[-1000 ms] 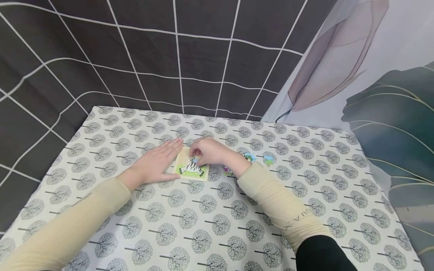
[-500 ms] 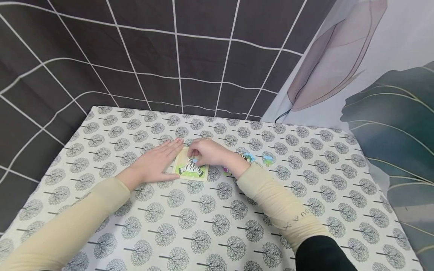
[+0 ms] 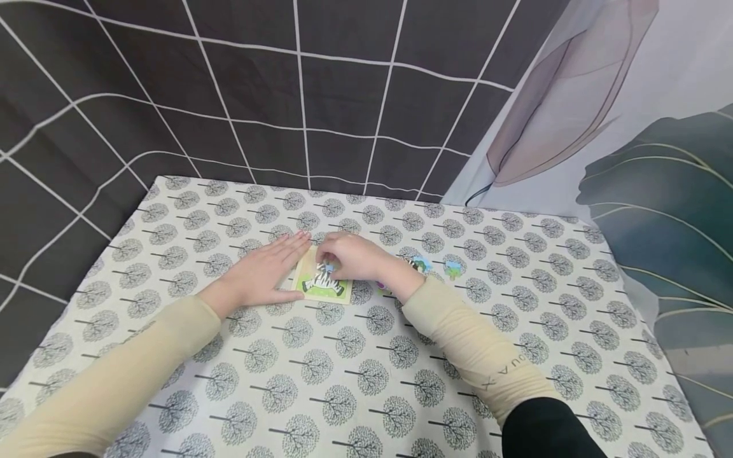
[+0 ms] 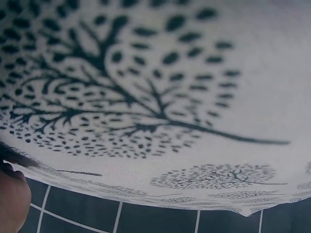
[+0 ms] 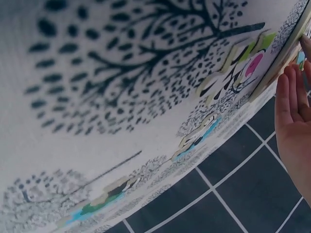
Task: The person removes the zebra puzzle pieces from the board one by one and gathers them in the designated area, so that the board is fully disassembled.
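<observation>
- Dark gridded cloth [image 3: 349, 89] rises behind our tabletop [image 3: 269, 375], which wears a pale tree-print cover.
- On that cover, a little left of the middle, lies the board [image 3: 332, 301], flat; a striped zebra body and green ground show inside its pale border.
- Our right hand [image 3: 352, 256] is over the board's upper part, thumb and fingers pinching a small bluish piece [image 3: 328, 268]; we cannot tell whether it is seated.
- Our left hand [image 3: 266, 273] rests flat, fingers straight, against the board's left edge.
- To fit the piece well, we judge, we should match its outline and stripes to its neighbours, lower it level and press only once it aligns; forcing it could lift what lies beside it. The left hand should brace the border against sliding.
- Right of the board lie loose ones: a pink-marked piece [image 5: 232, 73] nearest, then a striped blue piece [image 3: 420, 264], then a blue-green piece [image 3: 453, 270].
- Beyond, at the right, hangs a leaf-print curtain [image 3: 658, 191].
</observation>
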The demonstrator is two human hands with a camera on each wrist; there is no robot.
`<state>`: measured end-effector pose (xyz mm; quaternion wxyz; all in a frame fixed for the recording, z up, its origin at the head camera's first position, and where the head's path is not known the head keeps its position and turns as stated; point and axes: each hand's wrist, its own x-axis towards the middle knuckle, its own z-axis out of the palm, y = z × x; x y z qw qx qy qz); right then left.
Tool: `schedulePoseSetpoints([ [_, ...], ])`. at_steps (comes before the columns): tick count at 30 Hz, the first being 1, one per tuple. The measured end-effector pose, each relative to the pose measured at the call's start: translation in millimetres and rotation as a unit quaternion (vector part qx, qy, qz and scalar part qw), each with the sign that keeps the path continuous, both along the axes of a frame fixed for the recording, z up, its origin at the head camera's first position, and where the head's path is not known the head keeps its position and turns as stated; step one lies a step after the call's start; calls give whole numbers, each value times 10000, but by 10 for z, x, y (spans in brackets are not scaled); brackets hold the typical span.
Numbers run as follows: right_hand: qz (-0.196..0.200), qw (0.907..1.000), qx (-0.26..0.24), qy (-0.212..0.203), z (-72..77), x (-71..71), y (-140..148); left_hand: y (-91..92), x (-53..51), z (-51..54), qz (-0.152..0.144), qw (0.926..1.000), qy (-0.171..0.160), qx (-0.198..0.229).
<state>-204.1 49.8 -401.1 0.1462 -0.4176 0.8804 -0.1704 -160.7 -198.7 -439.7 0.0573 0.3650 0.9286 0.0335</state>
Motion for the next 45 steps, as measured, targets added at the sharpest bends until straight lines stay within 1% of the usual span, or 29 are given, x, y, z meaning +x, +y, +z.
schedulePoseSetpoints([
  [8, -50, 9994, -326, -61, 5, 6, -4, -4, 10, 17, -16, 10000, 12, 50],
  [13, -89, 9973, -676, -273, 45, 20, 13, -5, 10, 16, -32, 10000, 23, 59],
  [17, -153, 9940, -988, -445, 105, 47, 48, 2, -2, -1, -43, 10000, 38, 61],
  [21, -290, 9903, -1236, -572, 203, 81, 121, 10, -9, -11, -49, 10000, 59, 39],
  [24, -468, 9866, -1417, -656, 290, 104, 217, 13, -7, -3, -51, 10000, 49, 60],
  [27, -750, 9815, -1594, -752, 358, 120, 343, 15, -5, 13, -33, 10000, 36, 45],
  [30, -1034, 9760, -1715, -859, 392, 135, 488, 13, -6, 19, -42, 10000, 54, 60],
  [33, -1258, 9722, -1753, -908, 402, 151, 645, 10, -5, 14, -51, 10000, 48, 55],
  [37, -1485, 9702, -1726, -832, 383, 171, 862, 5, -3, 2, -46, 10000, 16, 67],
  [40, -1616, 9692, -1699, -749, 374, 209, 1019, -3, -1, -5, -38, 9999, 13, 96],
  [45, -1790, 9678, -1602, -755, 328, 292, 1276, -2, -3, -3, -52, 9999, 23, 141],
])
